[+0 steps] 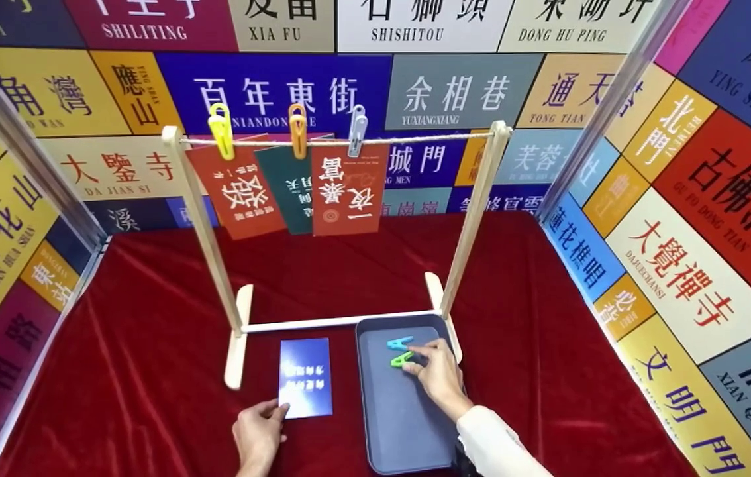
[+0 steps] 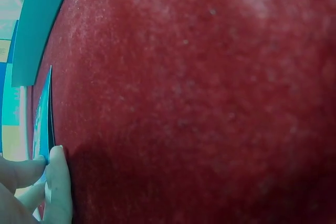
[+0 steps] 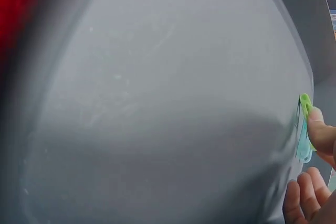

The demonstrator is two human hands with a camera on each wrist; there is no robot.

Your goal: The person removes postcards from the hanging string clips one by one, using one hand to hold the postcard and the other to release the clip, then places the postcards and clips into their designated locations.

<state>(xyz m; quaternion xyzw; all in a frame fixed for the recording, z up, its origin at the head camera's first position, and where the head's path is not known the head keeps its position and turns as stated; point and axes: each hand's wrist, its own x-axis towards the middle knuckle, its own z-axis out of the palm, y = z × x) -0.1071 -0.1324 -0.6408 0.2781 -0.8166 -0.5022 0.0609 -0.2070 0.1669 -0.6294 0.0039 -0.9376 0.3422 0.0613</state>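
My left hand (image 1: 259,427) pinches the lower left corner of a blue card (image 1: 306,377) with white characters. In the left wrist view that card (image 2: 43,116) appears nearly edge-on between thumb and fingers. My right hand (image 1: 438,374) reaches into a dark grey tray (image 1: 408,430), thumb and index finger at a green clothespin (image 1: 402,359). A light blue clothespin (image 1: 400,343) lies just beyond it, close to the index fingertip. In the right wrist view, the thumb covers part of the green clothespin (image 3: 305,103); the index finger's contact is hidden.
Behind the tray stands a wooden rack (image 1: 475,218) with a string (image 1: 428,140). Yellow (image 1: 221,132), orange (image 1: 297,129) and grey (image 1: 357,129) clothespins hold a red card (image 1: 243,192), a green card (image 1: 289,199) and another red card (image 1: 349,212). Dark red cloth (image 1: 150,371) covers the table.
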